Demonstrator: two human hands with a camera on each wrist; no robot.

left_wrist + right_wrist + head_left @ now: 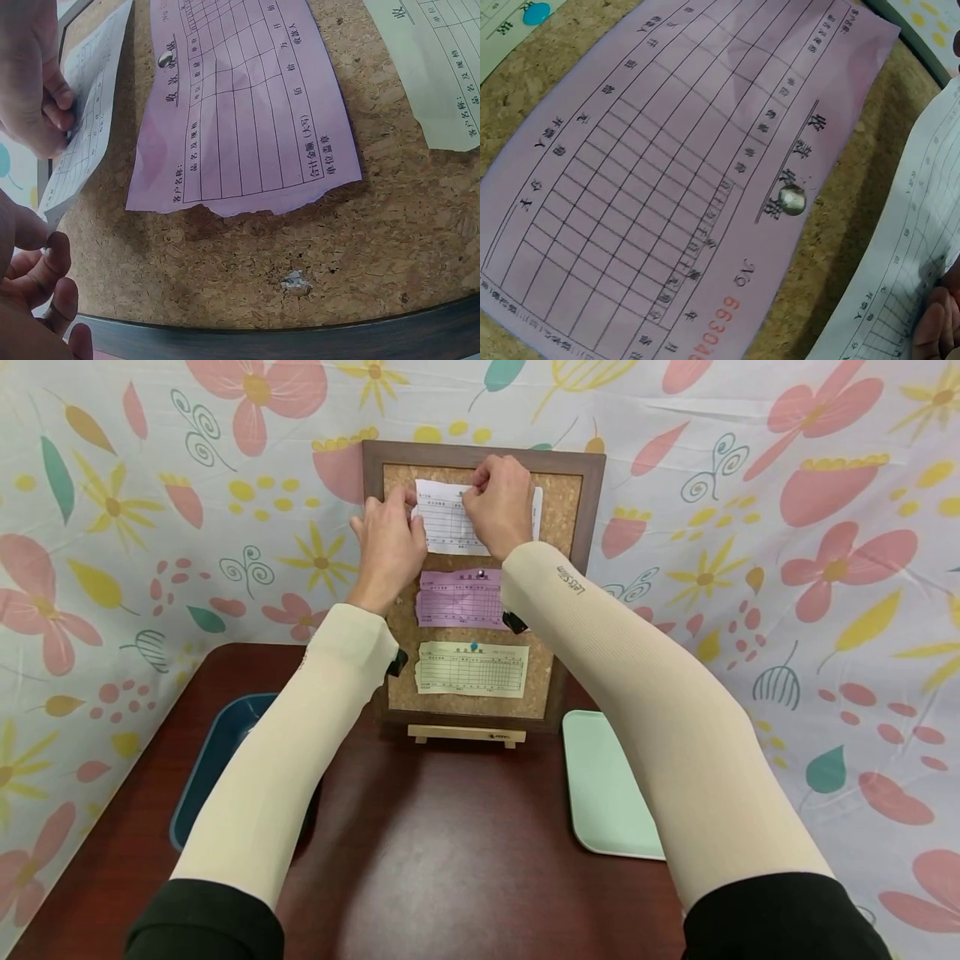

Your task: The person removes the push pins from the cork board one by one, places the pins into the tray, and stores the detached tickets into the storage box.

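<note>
A white receipt slip (442, 518) lies against the upper part of a cork board (405, 685), its edge lifted off the cork. My left hand (392, 547) pinches the slip's left edge between thumb and forefinger. At the slip's top middle, my right hand (501, 506) has curled fingers pinched together; whatever small thing is at their tips is hidden. Below hangs a purple receipt (247, 127) with a torn left edge, fixed by a silver thumbtack (792, 199). Lower down, a light green receipt (471, 670) is held by a blue thumbtack (474, 646).
The framed board leans on a small wooden stand (467, 734) on a dark red table (450, 843). A blue tray (197, 777) stands left, partly behind the left arm. A pale green tray (611, 793) lies right. Flowered cloth (750, 568) hangs behind.
</note>
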